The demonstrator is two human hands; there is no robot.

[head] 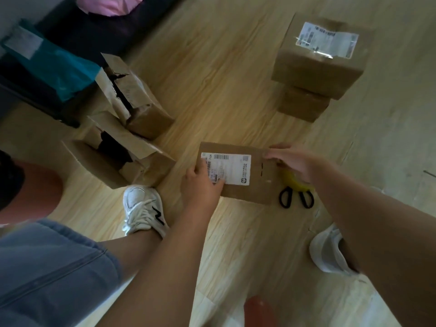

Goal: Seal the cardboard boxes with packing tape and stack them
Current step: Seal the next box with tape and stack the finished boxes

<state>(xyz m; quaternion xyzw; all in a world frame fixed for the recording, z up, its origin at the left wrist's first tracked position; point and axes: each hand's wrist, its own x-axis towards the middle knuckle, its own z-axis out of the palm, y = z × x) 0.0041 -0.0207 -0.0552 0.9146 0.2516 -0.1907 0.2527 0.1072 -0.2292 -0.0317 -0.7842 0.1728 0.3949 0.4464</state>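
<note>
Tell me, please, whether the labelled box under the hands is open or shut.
Shut: the labelled box shows a flat, closed top; whether tape seals it, cannot tell.

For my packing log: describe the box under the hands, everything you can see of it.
The box is plain brown cardboard, closed and lying flat on the wooden floor. A white shipping label with a barcode covers much of its top, and small dark marks sit beside the label. The left hand rests on the label end and the right hand lies on the opposite end. Scissors lie beside that end. No tape is discernible.
</note>
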